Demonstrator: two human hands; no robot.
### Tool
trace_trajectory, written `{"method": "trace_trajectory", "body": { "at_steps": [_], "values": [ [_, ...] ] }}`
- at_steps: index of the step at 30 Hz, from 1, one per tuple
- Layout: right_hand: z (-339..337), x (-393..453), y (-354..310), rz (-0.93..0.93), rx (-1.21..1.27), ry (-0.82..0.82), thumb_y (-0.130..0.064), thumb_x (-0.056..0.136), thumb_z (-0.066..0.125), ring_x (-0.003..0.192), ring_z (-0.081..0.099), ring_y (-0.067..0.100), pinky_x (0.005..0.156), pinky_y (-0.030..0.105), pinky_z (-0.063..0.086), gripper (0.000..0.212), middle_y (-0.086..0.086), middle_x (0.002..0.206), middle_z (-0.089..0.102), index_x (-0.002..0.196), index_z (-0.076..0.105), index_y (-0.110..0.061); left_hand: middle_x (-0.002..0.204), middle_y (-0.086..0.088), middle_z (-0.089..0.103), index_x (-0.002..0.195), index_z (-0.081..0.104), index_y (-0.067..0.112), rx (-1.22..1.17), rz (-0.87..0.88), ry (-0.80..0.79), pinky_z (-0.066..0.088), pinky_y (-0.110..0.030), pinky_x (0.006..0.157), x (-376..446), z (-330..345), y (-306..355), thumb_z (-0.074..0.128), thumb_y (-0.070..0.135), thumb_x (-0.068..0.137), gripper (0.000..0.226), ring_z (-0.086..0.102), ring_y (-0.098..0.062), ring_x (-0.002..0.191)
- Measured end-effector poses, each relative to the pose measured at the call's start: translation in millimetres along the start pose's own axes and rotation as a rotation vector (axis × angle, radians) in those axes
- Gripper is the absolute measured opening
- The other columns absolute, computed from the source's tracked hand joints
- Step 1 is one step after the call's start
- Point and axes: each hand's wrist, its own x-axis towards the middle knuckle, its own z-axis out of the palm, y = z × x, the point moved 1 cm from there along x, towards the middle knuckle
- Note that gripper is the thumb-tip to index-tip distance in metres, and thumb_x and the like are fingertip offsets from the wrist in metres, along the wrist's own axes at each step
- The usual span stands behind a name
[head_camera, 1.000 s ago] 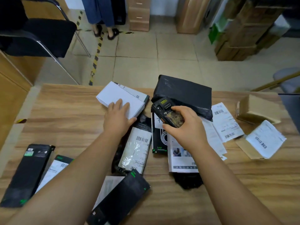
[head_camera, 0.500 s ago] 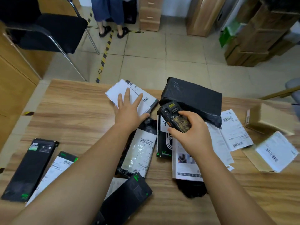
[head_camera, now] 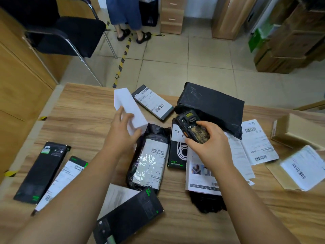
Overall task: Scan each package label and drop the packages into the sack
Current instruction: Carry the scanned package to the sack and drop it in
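My left hand [head_camera: 123,132] grips a plain white box [head_camera: 129,110] and holds it tilted above the wooden table [head_camera: 79,110]. A flat dark package with a barcode label [head_camera: 153,103] lies just behind it, uncovered. My right hand [head_camera: 209,145] holds a black handheld scanner [head_camera: 191,125], its head pointing away toward a large black-wrapped parcel [head_camera: 211,104]. Below my hands lie a black bag with a white label [head_camera: 149,161] and a black S-16T box [head_camera: 177,152]. No sack is in view.
Several more labelled packages lie on the table: two slim black ones [head_camera: 42,171] at the left, one [head_camera: 130,219] at the front, cardboard boxes [head_camera: 297,131] at the right. Beyond the table stand a black chair [head_camera: 70,34], a person's legs [head_camera: 130,23] and stacked cartons [head_camera: 288,46].
My left hand has closed on the white box and lifted it up off the flat labelled package underneath. The right hand still holds the scanner in much the same place.
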Motion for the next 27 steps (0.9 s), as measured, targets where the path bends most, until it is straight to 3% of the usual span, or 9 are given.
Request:
{"method": "trace_trajectory", "body": {
  "at_steps": [3, 6, 10, 13, 16, 18, 21, 24, 27],
  "values": [
    [3, 1, -8, -0.014, 0.008, -0.023, -0.037, 0.072, 0.081, 0.104, 0.045, -0.003, 0.085, 0.021, 0.037, 0.056, -0.016, 0.126, 0.055, 0.124, 0.058, -0.035, 0.152, -0.013, 0.033, 0.123, 0.054, 0.006, 0.069, -0.112, 0.077, 0.030, -0.040, 0.111, -2, -12, -6, 0.073, 0.047, 0.081, 0.061, 0.031, -0.032, 0.141],
    [7, 0, -12, -0.030, 0.006, -0.037, -0.037, 0.072, 0.081, 0.104, 0.044, -0.003, 0.086, 0.021, 0.036, 0.056, -0.016, 0.126, 0.055, 0.124, 0.059, -0.034, 0.138, -0.012, 0.044, 0.133, 0.047, 0.008, 0.105, -0.207, 0.089, 0.035, -0.040, 0.103, 8, -14, 5, 0.067, 0.062, 0.079, 0.079, 0.041, -0.032, 0.129],
    [13, -2, -15, -0.047, 0.009, -0.047, -0.040, 0.071, 0.081, 0.113, 0.050, 0.004, 0.089, 0.024, 0.040, 0.057, -0.016, 0.128, 0.056, 0.123, 0.059, -0.035, 0.129, -0.017, 0.053, 0.138, 0.046, 0.007, 0.024, -0.334, 0.040, 0.040, -0.037, 0.091, 20, -23, 17, 0.075, 0.040, 0.080, 0.073, 0.049, -0.034, 0.120],
    [15, -5, -18, -0.053, 0.009, -0.063, -0.038, 0.072, 0.081, 0.113, 0.049, 0.002, 0.088, 0.023, 0.039, 0.057, -0.016, 0.127, 0.055, 0.124, 0.058, -0.035, 0.136, -0.019, 0.052, 0.140, 0.047, 0.006, 0.034, -0.324, 0.006, 0.041, -0.038, 0.096, 18, -39, 6, 0.072, 0.026, 0.083, 0.066, 0.047, -0.034, 0.124],
    [18, -8, -21, -0.046, 0.014, -0.075, -0.037, 0.072, 0.081, 0.107, 0.044, -0.005, 0.086, 0.021, 0.037, 0.056, -0.017, 0.126, 0.055, 0.124, 0.059, -0.035, 0.145, -0.015, 0.047, 0.148, 0.041, 0.015, 0.027, -0.319, -0.037, 0.042, -0.042, 0.104, 14, -49, -12, 0.071, 0.028, 0.085, 0.071, 0.046, -0.033, 0.129],
    [21, -11, -23, -0.041, 0.015, -0.079, -0.037, 0.072, 0.082, 0.109, 0.046, -0.003, 0.086, 0.021, 0.037, 0.056, -0.016, 0.124, 0.056, 0.123, 0.059, -0.035, 0.142, -0.014, 0.049, 0.148, 0.040, 0.019, 0.036, -0.313, -0.050, 0.048, -0.045, 0.097, 13, -50, -17, 0.073, 0.032, 0.085, 0.072, 0.051, -0.034, 0.122],
    [22, -15, -30, -0.046, 0.001, -0.085, -0.039, 0.072, 0.081, 0.112, 0.047, 0.000, 0.087, 0.023, 0.038, 0.057, -0.015, 0.126, 0.055, 0.124, 0.059, -0.035, 0.135, -0.014, 0.054, 0.146, 0.040, 0.018, 0.028, -0.344, 0.006, 0.049, -0.038, 0.083, 11, -53, -14, 0.069, 0.027, 0.087, 0.067, 0.056, -0.035, 0.114],
    [15, -16, -43, -0.063, 0.000, -0.074, -0.038, 0.071, 0.081, 0.112, 0.049, 0.003, 0.089, 0.024, 0.040, 0.058, -0.014, 0.126, 0.056, 0.124, 0.059, -0.034, 0.130, -0.012, 0.058, 0.141, 0.043, 0.012, -0.128, -0.341, 0.070, 0.041, -0.034, 0.075, 6, -63, -12, 0.068, 0.019, 0.088, 0.059, 0.057, -0.032, 0.112],
    [-1, -17, -66, -0.096, 0.012, -0.018, -0.038, 0.069, 0.082, 0.110, 0.051, 0.006, 0.091, 0.028, 0.044, 0.058, -0.013, 0.122, 0.057, 0.123, 0.060, -0.033, 0.122, -0.004, 0.060, 0.144, 0.044, 0.014, -0.315, -0.265, 0.112, 0.045, -0.034, 0.082, -2, -81, 0, 0.076, 0.024, 0.082, 0.071, 0.059, -0.025, 0.108]
  ]
}}
